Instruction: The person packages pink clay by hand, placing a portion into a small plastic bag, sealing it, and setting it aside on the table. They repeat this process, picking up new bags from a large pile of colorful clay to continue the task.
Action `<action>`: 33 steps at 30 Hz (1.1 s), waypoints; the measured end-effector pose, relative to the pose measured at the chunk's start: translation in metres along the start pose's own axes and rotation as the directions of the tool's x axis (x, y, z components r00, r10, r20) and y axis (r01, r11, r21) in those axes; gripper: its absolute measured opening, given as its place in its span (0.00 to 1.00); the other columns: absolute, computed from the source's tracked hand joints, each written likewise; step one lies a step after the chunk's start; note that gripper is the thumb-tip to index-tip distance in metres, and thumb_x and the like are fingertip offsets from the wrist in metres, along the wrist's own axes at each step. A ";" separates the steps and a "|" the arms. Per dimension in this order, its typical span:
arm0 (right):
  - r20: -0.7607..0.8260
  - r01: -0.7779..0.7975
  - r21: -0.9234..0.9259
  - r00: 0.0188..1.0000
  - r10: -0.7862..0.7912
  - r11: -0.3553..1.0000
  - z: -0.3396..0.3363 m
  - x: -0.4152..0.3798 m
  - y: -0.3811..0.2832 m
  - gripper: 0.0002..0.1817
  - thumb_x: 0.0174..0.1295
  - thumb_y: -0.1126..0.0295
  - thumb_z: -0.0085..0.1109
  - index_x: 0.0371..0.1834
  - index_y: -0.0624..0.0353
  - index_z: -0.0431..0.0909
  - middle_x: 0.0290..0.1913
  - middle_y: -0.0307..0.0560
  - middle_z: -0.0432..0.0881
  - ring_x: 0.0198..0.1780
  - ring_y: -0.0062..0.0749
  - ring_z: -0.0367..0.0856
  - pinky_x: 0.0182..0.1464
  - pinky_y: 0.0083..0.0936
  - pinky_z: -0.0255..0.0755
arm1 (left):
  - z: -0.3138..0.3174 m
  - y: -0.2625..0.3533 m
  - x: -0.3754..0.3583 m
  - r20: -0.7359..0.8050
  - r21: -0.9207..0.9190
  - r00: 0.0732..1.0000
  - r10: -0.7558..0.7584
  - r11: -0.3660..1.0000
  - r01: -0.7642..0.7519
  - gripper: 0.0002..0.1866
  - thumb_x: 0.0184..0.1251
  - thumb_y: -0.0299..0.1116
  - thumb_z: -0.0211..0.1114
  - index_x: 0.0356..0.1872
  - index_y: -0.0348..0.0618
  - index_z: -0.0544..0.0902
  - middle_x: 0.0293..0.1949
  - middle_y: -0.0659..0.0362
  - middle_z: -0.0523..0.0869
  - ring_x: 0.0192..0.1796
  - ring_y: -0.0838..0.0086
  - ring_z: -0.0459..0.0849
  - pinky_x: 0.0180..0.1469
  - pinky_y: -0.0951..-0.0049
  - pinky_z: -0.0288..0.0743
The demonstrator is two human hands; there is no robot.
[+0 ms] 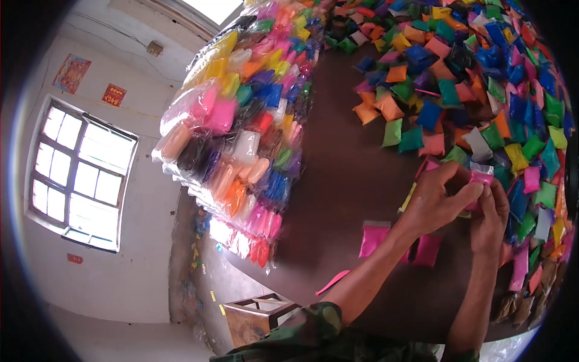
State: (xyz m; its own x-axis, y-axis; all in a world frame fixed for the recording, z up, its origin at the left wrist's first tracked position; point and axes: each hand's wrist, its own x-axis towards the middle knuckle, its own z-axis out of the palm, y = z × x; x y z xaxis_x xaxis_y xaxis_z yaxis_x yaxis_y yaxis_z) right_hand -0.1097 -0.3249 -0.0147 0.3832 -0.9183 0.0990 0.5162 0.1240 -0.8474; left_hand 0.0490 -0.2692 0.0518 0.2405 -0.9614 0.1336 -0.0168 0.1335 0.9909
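Note:
My left hand (435, 196) and my right hand (490, 220) meet over the right part of the brown table (338, 175). Between their fingertips is a small pink packet (480, 177) with a clear top edge. The fingers of both hands are pinched on it and partly cover it. Beneath my left forearm lie more pink packets: one (374, 239) to its left and another (427, 250) to its right. A pink plastic tool (333, 282), slim with a wider end, rests near the table's front edge.
A large heap of colourful small packets (428, 114) covers the back and right of the table. Clear bags of coloured packets (241, 145) are stacked along the left. Below stands a wooden stool (256, 317); a window (81, 172) is in the left wall.

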 end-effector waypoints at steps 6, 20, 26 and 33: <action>0.019 0.006 -0.165 1.000 -0.003 0.986 -0.005 -0.001 0.000 0.14 0.81 0.66 0.60 0.60 0.64 0.82 0.53 0.39 0.86 0.55 0.21 0.82 0.62 0.23 0.75 | -0.005 -0.013 0.003 0.021 0.044 1.000 -0.023 0.999 0.022 0.13 0.75 0.36 0.73 0.38 0.35 0.84 0.29 0.65 0.83 0.36 0.85 0.77 0.34 0.75 0.72; 0.027 -0.035 -0.070 0.999 0.037 0.997 0.003 -0.001 -0.001 0.15 0.82 0.66 0.58 0.62 0.63 0.82 0.54 0.40 0.86 0.56 0.22 0.82 0.62 0.25 0.74 | -0.004 -0.008 0.003 -0.049 0.168 0.984 0.171 0.973 -0.160 0.14 0.72 0.36 0.74 0.38 0.33 0.84 0.26 0.58 0.85 0.29 0.84 0.79 0.26 0.71 0.72; 0.006 -0.003 -0.125 1.000 0.004 0.992 -0.010 -0.001 0.003 0.12 0.81 0.68 0.60 0.59 0.64 0.83 0.55 0.41 0.87 0.56 0.23 0.83 0.61 0.23 0.75 | -0.002 -0.012 0.003 -0.014 0.095 0.997 0.081 0.992 -0.079 0.15 0.72 0.37 0.74 0.37 0.32 0.84 0.26 0.58 0.85 0.30 0.86 0.78 0.26 0.73 0.73; -0.038 -0.031 -0.105 0.999 0.027 0.994 0.012 -0.009 -0.017 0.16 0.79 0.63 0.63 0.59 0.64 0.83 0.54 0.39 0.87 0.55 0.20 0.84 0.59 0.20 0.75 | 0.006 -0.003 -0.003 -0.095 0.216 0.974 0.207 0.959 -0.183 0.12 0.71 0.33 0.73 0.36 0.33 0.81 0.24 0.58 0.79 0.29 0.84 0.74 0.27 0.69 0.70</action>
State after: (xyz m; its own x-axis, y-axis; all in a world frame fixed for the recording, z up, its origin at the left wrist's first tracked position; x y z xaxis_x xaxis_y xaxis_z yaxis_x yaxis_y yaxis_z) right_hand -0.1130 -0.3142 0.0046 0.3679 -0.9281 0.0566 0.4209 0.1119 -0.9002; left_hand 0.0427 -0.2677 0.0480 0.3231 -0.8857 0.3333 -0.2694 0.2516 0.9296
